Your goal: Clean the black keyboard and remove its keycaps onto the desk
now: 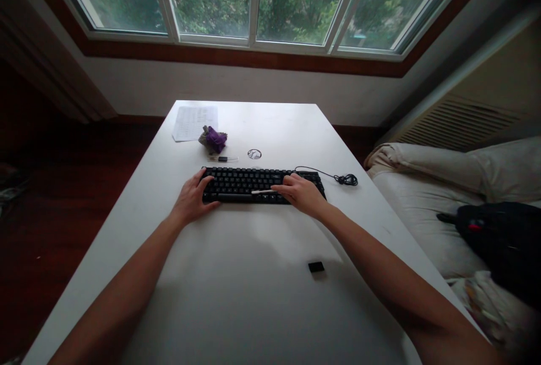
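A black keyboard (249, 182) lies across the middle of a white table (253, 297). My left hand (192, 199) rests on the keyboard's left end, fingers curled over its edge. My right hand (301, 191) lies on the right half of the keys and pinches a thin white stick (262, 191), whose tip points left along the lower key rows. The keyboard's black cable (344, 178) lies coiled just past its right end.
A small black block (316, 267) sits on the table near my right forearm. Behind the keyboard are a purple and grey bundle (213, 139), a small clear tool (223, 159), a round ring (254, 154) and a paper sheet (195, 122). A bed with a black bag (499, 241) stands at the right.
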`<state>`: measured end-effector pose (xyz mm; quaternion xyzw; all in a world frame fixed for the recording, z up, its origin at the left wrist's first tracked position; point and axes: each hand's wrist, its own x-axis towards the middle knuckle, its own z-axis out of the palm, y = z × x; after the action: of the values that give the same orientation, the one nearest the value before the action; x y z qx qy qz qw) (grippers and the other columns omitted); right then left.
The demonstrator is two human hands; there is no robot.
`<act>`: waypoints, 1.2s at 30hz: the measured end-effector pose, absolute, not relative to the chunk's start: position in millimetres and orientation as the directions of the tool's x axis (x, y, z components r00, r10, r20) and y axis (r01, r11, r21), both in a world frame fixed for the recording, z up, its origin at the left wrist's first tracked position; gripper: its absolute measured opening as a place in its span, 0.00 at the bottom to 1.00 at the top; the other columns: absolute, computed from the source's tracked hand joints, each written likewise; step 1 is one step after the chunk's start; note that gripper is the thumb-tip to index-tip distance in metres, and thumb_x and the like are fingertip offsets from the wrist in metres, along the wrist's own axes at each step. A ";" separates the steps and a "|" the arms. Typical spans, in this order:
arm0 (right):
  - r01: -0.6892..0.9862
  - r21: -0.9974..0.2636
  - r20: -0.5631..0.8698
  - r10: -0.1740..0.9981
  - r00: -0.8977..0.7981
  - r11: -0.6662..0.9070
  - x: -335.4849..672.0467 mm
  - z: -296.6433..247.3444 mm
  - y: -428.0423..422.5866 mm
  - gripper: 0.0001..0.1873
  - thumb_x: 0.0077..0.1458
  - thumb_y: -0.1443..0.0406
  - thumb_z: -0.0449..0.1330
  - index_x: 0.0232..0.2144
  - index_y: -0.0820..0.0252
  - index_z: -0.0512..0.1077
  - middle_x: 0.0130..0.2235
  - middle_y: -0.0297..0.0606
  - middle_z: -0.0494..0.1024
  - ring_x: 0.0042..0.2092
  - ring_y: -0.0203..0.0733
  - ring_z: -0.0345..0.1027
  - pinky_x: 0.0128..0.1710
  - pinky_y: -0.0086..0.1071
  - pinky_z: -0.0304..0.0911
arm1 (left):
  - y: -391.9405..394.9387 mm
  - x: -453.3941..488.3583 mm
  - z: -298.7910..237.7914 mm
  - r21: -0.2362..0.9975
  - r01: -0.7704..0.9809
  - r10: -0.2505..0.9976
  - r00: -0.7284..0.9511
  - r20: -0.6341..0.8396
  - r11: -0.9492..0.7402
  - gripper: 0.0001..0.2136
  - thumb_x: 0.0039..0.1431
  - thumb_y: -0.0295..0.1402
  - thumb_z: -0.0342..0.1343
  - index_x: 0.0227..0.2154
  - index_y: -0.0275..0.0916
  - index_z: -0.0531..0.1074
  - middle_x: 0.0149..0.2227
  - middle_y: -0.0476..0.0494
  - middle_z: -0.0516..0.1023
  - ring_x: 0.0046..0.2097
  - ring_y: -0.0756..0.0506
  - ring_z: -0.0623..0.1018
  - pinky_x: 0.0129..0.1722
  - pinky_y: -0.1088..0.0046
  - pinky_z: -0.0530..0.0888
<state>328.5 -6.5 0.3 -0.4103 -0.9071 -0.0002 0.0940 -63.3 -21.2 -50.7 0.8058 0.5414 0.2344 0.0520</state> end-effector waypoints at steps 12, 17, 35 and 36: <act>0.730 -0.024 0.211 0.718 -0.664 0.683 263.2 -4.3 -1.9 0.17 0.69 0.63 0.52 0.54 0.48 0.75 0.41 0.43 0.74 0.43 0.46 0.59 0.36 0.33 0.54 | -18.3 -44.5 -51.4 0.354 0.880 0.923 0.199 0.328 -0.316 0.33 0.52 0.53 0.64 0.58 0.46 0.64 0.70 0.36 0.54 0.64 0.28 0.66 0.63 0.46 0.64; 0.716 -0.049 0.176 0.712 -0.680 0.696 285.9 -5.1 8.0 0.17 0.68 0.64 0.53 0.55 0.47 0.75 0.41 0.43 0.73 0.44 0.45 0.61 0.35 0.31 0.55 | -16.1 -50.7 -54.1 0.376 0.861 0.915 0.217 0.339 -0.343 0.33 0.53 0.50 0.64 0.60 0.46 0.63 0.70 0.37 0.54 0.66 0.29 0.65 0.64 0.46 0.63; 0.668 -0.015 0.115 0.665 -0.738 0.744 217.4 -1.8 17.3 0.16 0.69 0.63 0.52 0.53 0.46 0.74 0.43 0.43 0.74 0.46 0.47 0.62 0.29 0.30 0.51 | -10.8 -68.1 -54.8 0.503 0.777 0.917 0.239 0.321 -0.378 0.39 0.52 0.43 0.66 0.66 0.47 0.57 0.71 0.37 0.50 0.70 0.31 0.58 0.67 0.46 0.61; 0.669 -0.019 0.112 0.666 -0.737 0.743 219.6 -2.3 18.7 0.16 0.68 0.63 0.52 0.53 0.46 0.74 0.43 0.43 0.74 0.46 0.46 0.62 0.29 0.30 0.52 | -9.7 -70.8 -54.3 0.514 0.765 0.915 0.252 0.316 -0.388 0.40 0.52 0.43 0.66 0.66 0.48 0.57 0.71 0.36 0.50 0.70 0.31 0.58 0.67 0.46 0.61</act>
<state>219.6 18.7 -2.3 -0.3581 -0.9320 -0.0113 0.0558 -70.8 -9.7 -54.3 0.7806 0.5380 0.2910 0.1287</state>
